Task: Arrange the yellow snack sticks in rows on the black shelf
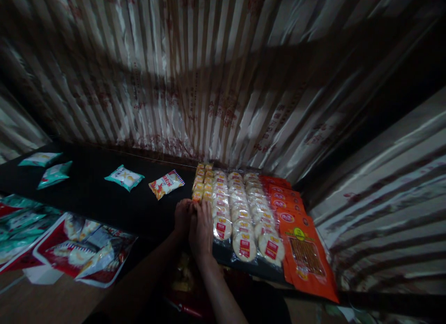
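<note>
1. Yellow packets: lay rowed beside wrapped crackers.
2. Left hand, right hand: lay together at packets' near end; finger grip could not be told.
3. Hazard: rightward nudge might have skewed crackers.

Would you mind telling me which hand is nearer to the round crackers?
Right. The right hand is just left of the round crackers; the left hand is farther left, on the right hand's far side.

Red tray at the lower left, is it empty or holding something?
Holding something: overlapping snack packets lie inside the red tray, within its pale rim.
</note>
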A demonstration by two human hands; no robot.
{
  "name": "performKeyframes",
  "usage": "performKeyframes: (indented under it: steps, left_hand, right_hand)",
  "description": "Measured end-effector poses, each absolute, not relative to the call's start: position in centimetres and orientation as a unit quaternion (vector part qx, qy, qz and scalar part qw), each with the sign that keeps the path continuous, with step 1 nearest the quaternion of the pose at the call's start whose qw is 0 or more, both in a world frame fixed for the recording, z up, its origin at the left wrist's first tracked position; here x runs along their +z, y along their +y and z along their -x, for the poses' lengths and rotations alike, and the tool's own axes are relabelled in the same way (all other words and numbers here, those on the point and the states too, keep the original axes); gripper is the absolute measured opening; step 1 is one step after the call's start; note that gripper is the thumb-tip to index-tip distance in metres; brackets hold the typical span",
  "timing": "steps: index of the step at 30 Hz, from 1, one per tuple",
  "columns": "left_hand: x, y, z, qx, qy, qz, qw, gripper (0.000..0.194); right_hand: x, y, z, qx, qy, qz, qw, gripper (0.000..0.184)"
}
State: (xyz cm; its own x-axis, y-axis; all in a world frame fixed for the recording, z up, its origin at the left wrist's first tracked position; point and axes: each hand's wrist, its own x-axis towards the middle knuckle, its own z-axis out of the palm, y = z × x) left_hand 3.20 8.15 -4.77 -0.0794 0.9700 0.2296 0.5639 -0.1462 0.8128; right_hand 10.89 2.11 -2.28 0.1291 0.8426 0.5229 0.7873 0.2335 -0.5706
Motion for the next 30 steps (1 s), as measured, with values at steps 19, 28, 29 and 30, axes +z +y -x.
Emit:
performKeyframes:
  steps: [19,28,29,30]
  left_hand:
    - [-5.1,9.3,-4.2,0.521,0.593,-0.591,0.165,0.028]
    - [-3.9,12.0,-6.3,0.511,0.583,-0.584,0.240,0.043]
    - [-4.0,12.2,-6.5,0.511,0.582,-0.583,0.247,0.044]
    - [-4.0,12.2,-6.7,0.513,0.580,-0.579,0.255,0.044]
  right_hand:
    - [-3.6,3.8,-12.2,-0.063,-0.666,0.666,0.330,0.043]
    - [-3.6,5.0,-13.2,-0.039,-0.645,0.664,0.376,0.050]
    - [-3.7,5.2,-13.2,-0.033,-0.646,0.663,0.377,0.050]
    - [-3.7,5.3,-13.3,-0.026,-0.648,0.660,0.378,0.050]
